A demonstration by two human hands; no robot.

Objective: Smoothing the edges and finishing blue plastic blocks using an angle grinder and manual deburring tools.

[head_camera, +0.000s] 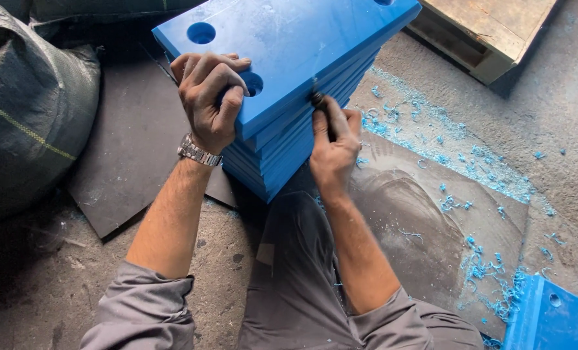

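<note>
A person is sitting on a dusty concrete floor (224, 279), looking down at their own two bare hands working on a stack of thick blue plastic slabs (302, 129). The top slab (289, 45) is lying flat in the upper middle of the view, with round holes (201, 32) drilled through it near the corners.

The left hand (210, 97), wearing a metal wristwatch (197, 152), is curling closed over the near corner of the top slab, fingers wrapping the edge and partly covering one hole.

The right hand (333, 142) is closing around a small dark tool (317, 98) (its exact kind is too small to tell), pressing the tip against the long side edge of the top slab.

Blue curled shavings (444, 149) are lying scattered across the floor to the right of the stack, suggesting a good deal of edge trimming is already done. How much of this slab's edge is finished cannot be told. The tool is sitting near the close end of the edge, so most of that side may be left.

Another blue slab (551, 314) is lying at the lower right among shavings. A dark woven sack (30, 104) is sitting on the left, and a wooden pallet (490, 26) at the upper right.
</note>
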